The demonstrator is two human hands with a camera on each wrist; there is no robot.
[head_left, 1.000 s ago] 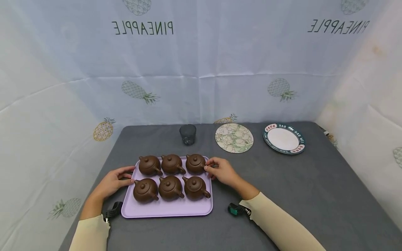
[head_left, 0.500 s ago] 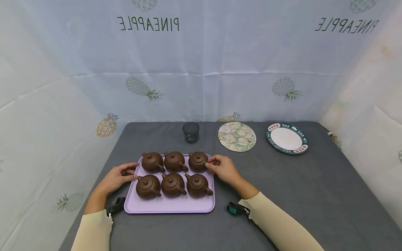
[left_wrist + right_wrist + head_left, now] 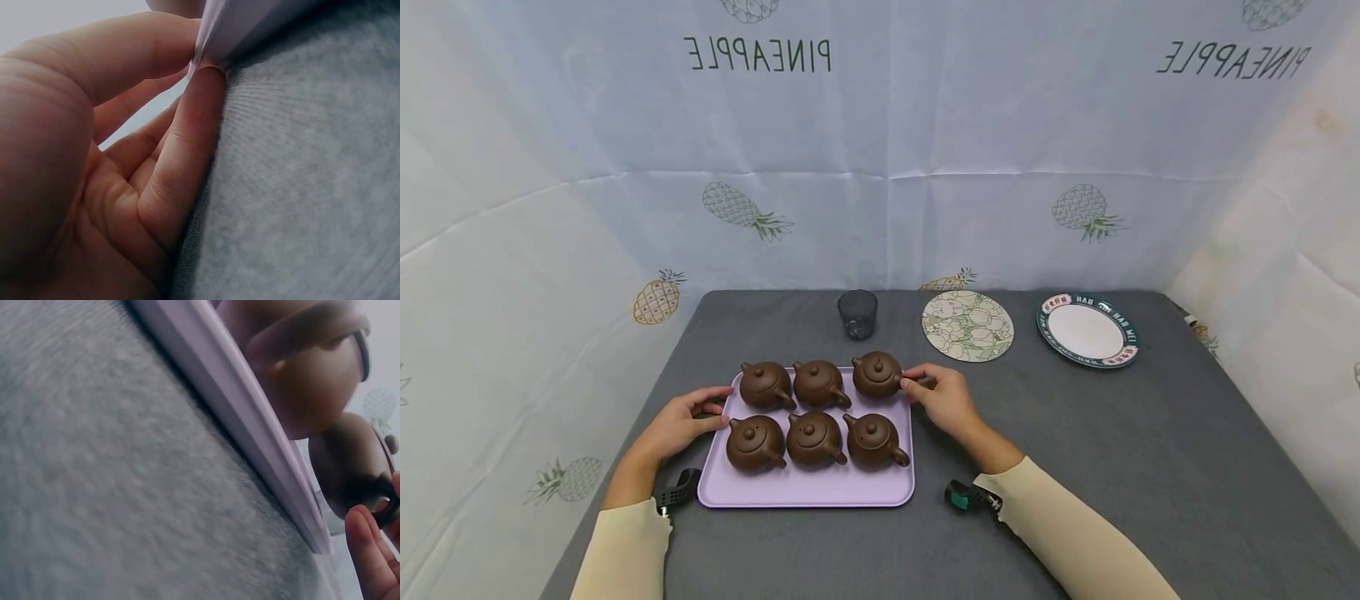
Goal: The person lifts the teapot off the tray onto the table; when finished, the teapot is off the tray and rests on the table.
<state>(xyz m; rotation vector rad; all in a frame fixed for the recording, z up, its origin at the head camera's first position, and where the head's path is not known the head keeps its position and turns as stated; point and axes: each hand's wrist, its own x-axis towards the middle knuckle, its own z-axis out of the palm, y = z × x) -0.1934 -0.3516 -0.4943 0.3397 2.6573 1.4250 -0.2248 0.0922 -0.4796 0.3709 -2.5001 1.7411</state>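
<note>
Several brown teapots stand in two rows on a lilac tray (image 3: 805, 493). My right hand (image 3: 949, 402) pinches the handle of the back right teapot (image 3: 877, 373) between thumb and fingers. In the right wrist view this teapot (image 3: 350, 459) hangs a little above the tray rim, with fingertips (image 3: 359, 522) at its handle. My left hand (image 3: 676, 427) holds the tray's left edge. In the left wrist view the thumb (image 3: 140, 53) lies against the rim and a finger reaches beneath it. The front right teapot (image 3: 874, 442) sits just in front of the held one.
Behind the tray stands a dark glass cup (image 3: 857, 315). A round mat with a flower print (image 3: 967, 327) lies to its right, and farther right is a white plate with a green patterned rim (image 3: 1086, 331). A printed curtain (image 3: 880, 225) hangs behind the grey table (image 3: 1075, 467).
The right hand has taken the back right teapot by its handle and raised it slightly up and away from its row. The left hand stays at the tray. The head view has shifted a little.
</note>
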